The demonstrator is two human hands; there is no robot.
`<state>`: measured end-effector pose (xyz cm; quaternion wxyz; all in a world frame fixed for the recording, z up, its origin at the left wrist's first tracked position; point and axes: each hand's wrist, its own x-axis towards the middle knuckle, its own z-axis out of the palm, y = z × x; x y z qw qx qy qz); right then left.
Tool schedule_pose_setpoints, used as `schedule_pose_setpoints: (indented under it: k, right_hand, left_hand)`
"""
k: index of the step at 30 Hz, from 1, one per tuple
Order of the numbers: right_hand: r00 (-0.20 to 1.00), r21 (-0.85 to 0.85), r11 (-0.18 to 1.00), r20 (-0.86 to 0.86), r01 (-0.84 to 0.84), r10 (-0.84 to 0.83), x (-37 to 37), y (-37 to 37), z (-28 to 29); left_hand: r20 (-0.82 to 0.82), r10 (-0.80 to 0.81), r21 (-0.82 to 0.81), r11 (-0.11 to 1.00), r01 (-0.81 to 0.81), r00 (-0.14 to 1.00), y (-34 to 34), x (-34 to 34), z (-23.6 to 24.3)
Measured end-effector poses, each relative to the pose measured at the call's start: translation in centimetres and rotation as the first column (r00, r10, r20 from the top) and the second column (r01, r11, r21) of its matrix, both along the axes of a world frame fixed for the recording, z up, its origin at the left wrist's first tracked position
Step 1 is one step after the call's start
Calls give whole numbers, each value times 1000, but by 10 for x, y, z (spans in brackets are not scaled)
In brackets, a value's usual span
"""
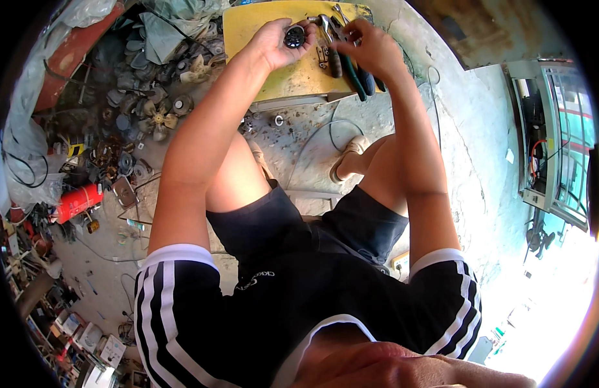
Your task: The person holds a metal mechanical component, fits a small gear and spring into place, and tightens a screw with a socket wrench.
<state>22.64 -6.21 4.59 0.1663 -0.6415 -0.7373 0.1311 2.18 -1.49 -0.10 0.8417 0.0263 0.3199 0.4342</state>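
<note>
Nearest the camera spreads a black shirt with white-striped sleeves (273,310). Beyond it, above a worn yellow tabletop (289,83), the left hand (277,49) is palm up, fingers curled about a black, glossy, round part (294,37). Just right of that lies a dark-handled metal hammer (335,64), then green-handled metal pliers (352,77), handles pointing personward. The right hand (375,52), nearer these tools, hovers, fingers bent; whether they grip anything, I cannot tell.
</note>
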Motion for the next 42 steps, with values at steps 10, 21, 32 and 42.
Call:
schedule_pose_setpoints:
  k: [10,21,32,42]
  right_hand:
    - [979,175,984,199,13,-49,-18,-15,-44]
    - [991,45,993,80,108,-112,-23,16,-49]
    - [958,-12,997,-274,77,-77,29,41,-31]
    - [998,18,1000,65,25,-26,-31,8,-45]
  left_hand:
    - [-112,-27,159,986,45,993,4,-3,-5]
    - [-111,4,144,989,12,994,12,-1,-11]
    - [-118,32,95,995,-21,992,13,-8,-4]
    - [-118,33,112,994,-20,992,15,-2,-7]
